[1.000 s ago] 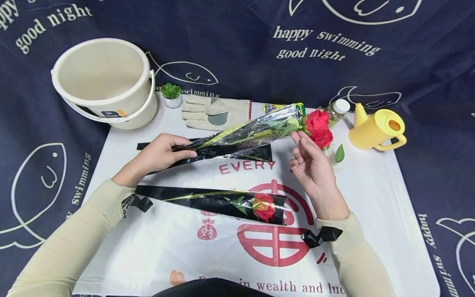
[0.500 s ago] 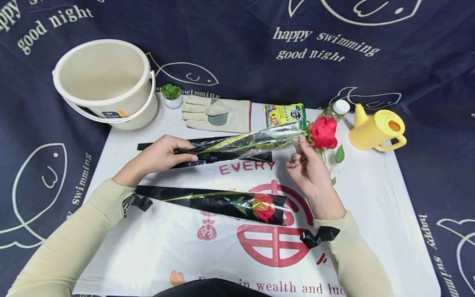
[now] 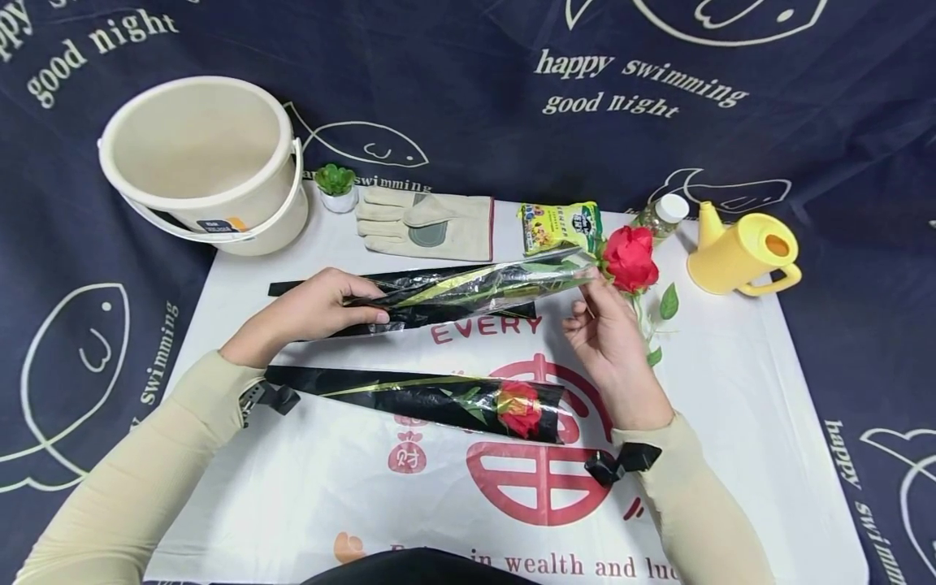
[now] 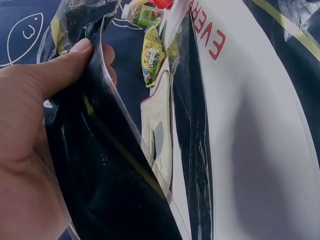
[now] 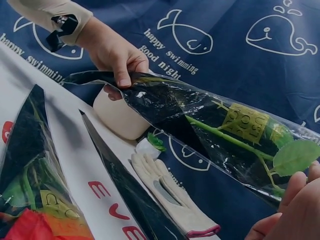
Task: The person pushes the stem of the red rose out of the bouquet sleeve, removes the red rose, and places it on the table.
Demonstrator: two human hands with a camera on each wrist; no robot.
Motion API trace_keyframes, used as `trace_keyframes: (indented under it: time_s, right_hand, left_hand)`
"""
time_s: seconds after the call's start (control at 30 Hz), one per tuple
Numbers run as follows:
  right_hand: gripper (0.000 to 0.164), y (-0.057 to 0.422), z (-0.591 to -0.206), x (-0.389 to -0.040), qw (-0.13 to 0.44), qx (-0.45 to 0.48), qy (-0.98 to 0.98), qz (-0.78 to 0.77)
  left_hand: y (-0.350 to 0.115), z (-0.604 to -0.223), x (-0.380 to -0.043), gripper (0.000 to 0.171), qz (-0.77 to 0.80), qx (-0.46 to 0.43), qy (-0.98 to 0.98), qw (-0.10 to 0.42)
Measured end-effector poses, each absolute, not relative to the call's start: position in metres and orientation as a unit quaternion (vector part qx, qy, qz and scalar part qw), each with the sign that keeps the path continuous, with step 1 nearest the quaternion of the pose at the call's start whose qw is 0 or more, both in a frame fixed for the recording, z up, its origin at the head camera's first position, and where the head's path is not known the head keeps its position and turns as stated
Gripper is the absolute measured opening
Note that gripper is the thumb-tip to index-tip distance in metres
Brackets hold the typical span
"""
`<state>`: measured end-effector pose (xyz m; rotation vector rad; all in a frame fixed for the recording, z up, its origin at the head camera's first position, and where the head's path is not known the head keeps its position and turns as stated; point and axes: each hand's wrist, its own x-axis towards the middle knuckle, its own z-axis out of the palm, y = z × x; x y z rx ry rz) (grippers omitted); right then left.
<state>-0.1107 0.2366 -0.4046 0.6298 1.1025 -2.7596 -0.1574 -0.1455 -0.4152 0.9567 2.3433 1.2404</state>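
My left hand [image 3: 318, 305] grips the narrow part of a black-and-clear flower sleeve [image 3: 483, 284], thumb on top. In the left wrist view the thumb presses on the black film [image 4: 110, 165]. An artificial red rose [image 3: 630, 258] has its stem inside this sleeve, and its bloom sticks out past the mouth at the right. At that mouth my right hand [image 3: 610, 333] pinches the rim just below the bloom. In the right wrist view its fingers lie close to a green leaf [image 5: 296, 158]. A second wrapped rose [image 3: 519, 409] lies on the table in front.
Another black sleeve [image 3: 446, 275] lies flat behind the held one. Along the back stand a white bucket [image 3: 219, 211], small potted succulent [image 3: 336, 188], work glove [image 3: 427, 225], yellow packet [image 3: 559, 227], capped bottle [image 3: 667, 213] and yellow watering can [image 3: 742, 253]. Loose leaves [image 3: 669, 302] lie right.
The held sleeve and rose have come down toward me, uncovering the yellow packet. My right hand has shifted slightly left, its fingers closing at the sleeve's mouth. My left hand keeps its grip.
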Motion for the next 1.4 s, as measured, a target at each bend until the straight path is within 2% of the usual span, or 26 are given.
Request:
trace_keyframes:
  time_s: [0.27, 0.53, 0.7, 0.87, 0.93, 1.0, 1.1, 1.23, 1.33, 1.4]
  right_hand:
    - [0.023, 0.234, -0.405, -0.118, 0.004, 0.237, 0.39, -0.89]
    - [0.036, 0.274, -0.381, -0.142, -0.192, 0.197, 0.371, -0.887]
    - [0.029, 0.316, -0.356, -0.15, -0.276, 0.181, 0.367, -0.869]
    - [0.03, 0.346, -0.341, -0.153, -0.376, 0.12, 0.464, -0.793]
    - [0.031, 0.354, -0.336, -0.152, -0.394, 0.102, 0.508, -0.759]
    - [0.032, 0.358, -0.332, -0.149, -0.389, 0.091, 0.547, -0.736]
    - [0.031, 0.361, -0.331, -0.146, -0.341, 0.071, 0.608, -0.713]
    - [0.023, 0.36, -0.342, -0.143, -0.221, 0.055, 0.725, -0.65]
    - [0.019, 0.357, -0.357, -0.143, -0.125, 0.052, 0.827, -0.545]
    - [0.024, 0.355, -0.369, -0.144, -0.065, 0.049, 0.882, -0.464]
  left_hand:
    - [-0.143, -0.415, -0.157, 0.008, 0.427, 0.342, 0.82, 0.167]
    - [-0.145, -0.42, -0.16, 0.012, 0.413, 0.319, 0.829, 0.201]
    - [-0.155, -0.428, -0.166, 0.017, 0.396, 0.311, 0.834, 0.227]
    - [-0.165, -0.44, -0.178, 0.022, 0.362, 0.307, 0.841, 0.26]
    - [-0.167, -0.445, -0.183, 0.022, 0.349, 0.309, 0.842, 0.273]
    - [-0.167, -0.449, -0.187, 0.021, 0.343, 0.309, 0.84, 0.287]
    - [-0.164, -0.451, -0.19, 0.019, 0.329, 0.312, 0.842, 0.292]
    - [-0.157, -0.451, -0.193, 0.022, 0.304, 0.318, 0.849, 0.295]
    - [-0.151, -0.454, -0.193, 0.033, 0.288, 0.316, 0.854, 0.296]
    - [-0.148, -0.455, -0.192, 0.043, 0.283, 0.308, 0.858, 0.297]
